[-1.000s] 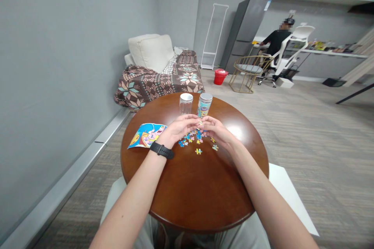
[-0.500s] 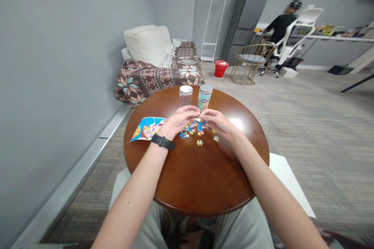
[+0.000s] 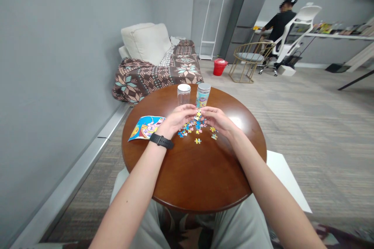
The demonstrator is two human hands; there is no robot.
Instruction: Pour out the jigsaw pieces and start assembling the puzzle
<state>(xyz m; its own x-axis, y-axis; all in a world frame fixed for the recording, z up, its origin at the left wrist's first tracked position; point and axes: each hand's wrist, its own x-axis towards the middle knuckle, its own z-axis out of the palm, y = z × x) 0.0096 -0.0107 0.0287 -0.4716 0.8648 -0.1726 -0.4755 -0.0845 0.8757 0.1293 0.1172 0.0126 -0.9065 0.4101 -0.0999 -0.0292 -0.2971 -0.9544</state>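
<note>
Over a loose heap of jigsaw pieces (image 3: 190, 126), my left hand (image 3: 181, 118) and my right hand (image 3: 216, 119) meet with bent fingers. Between the fingertips is a small yellow jigsaw piece (image 3: 199, 113), gripped from both sides; whether it is one piece or two joined cannot be made out. Separate from the heap, a yellow jigsaw piece (image 3: 198, 141) lies nearer to me, with a couple more by my right hand. A colourful cartoon picture sheet (image 3: 146, 127) lies left of my left wrist, partly covered by it.
Behind my hands stand a clear jar with a white lid (image 3: 184, 92) and a cartoon-printed jar (image 3: 203, 94). All of this is on a round brown table (image 3: 201, 179). Farther off are a covered sofa (image 3: 175, 70), a red bin (image 3: 219, 67) and a person (image 3: 280, 23) at a counter.
The piece between my fingertips now shows more of its yellow face. My hands stay close together at the same place over the heap, while the whole view has shifted slightly.
</note>
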